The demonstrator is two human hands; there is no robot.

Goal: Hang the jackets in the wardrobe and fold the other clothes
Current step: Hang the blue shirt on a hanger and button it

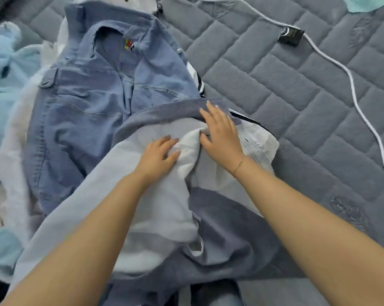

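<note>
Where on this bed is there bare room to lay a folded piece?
Free: the quilted mattress between the denim jacket and the white cable, and right of the right hand. Crowded: the left side, piled with the light blue fleece and other clothes.

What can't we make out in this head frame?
- Garment under both hands: its type is unclear, bunched and covered by the forearms.
- Striped item: mostly hidden under the denim jacket.
- Cable: both ends cut off by the frame edges.
- Black tag: print too small.
</note>
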